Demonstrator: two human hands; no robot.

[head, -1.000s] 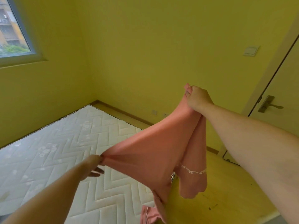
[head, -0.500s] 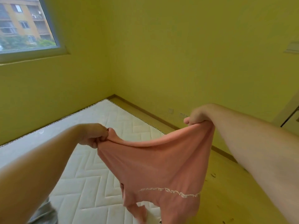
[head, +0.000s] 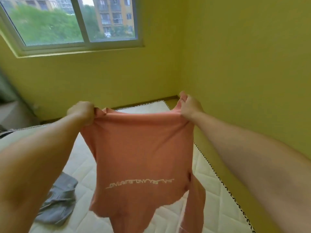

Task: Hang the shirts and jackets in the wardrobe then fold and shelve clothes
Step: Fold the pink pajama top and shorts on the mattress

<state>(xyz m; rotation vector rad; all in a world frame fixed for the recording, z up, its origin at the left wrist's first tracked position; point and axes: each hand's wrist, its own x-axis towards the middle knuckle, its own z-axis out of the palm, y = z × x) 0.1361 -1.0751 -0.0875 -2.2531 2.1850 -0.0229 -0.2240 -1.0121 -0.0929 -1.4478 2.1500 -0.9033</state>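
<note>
— above the mattress (head: pixel 217 209), what is the person holding?
— a pink shirt (head: pixel 143 157), spread out in the air. the left hand (head: pixel 82 111) grips one upper corner and the right hand (head: pixel 189 108) pinches the other. the hands are well apart, the cloth taut between them, one sleeve dangling on the right.
— so how far along?
— early, by the look of it. this shirt is neither hung nor folded, and a grey garment (head: pixel 58 199) lies crumpled on the mattress beside it (unfolded too). no wardrobe, hanger or shelf is in view.
— what's left?
— probably most of it: hanging or folding this one, then the grey piece.
</note>
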